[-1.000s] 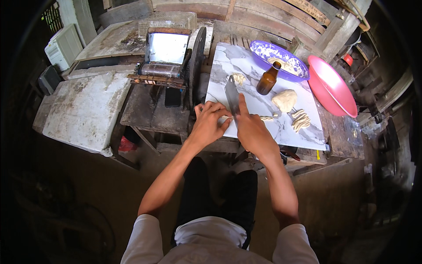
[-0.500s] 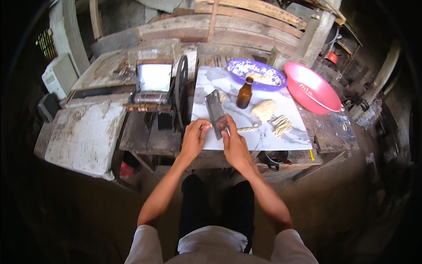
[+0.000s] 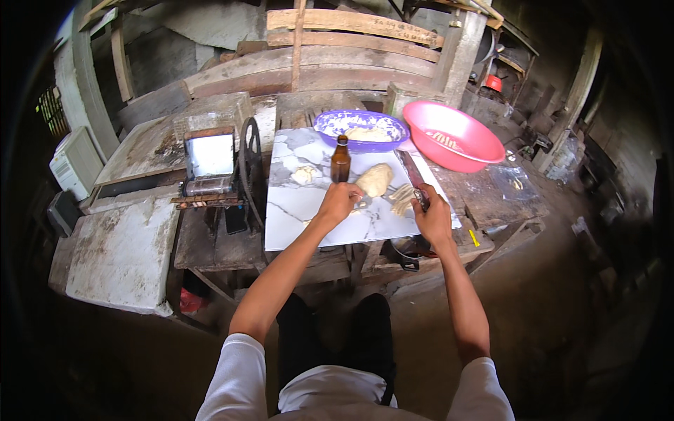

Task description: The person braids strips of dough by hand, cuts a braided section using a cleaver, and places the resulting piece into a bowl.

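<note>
A pale dough lump is seen on the marble slab, with cut dough strips just beside a long knife.

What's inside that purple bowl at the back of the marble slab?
The purple bowl holds a pale lump of dough and what looks like white flour. Whatever lies beneath the dough is hidden.
</note>
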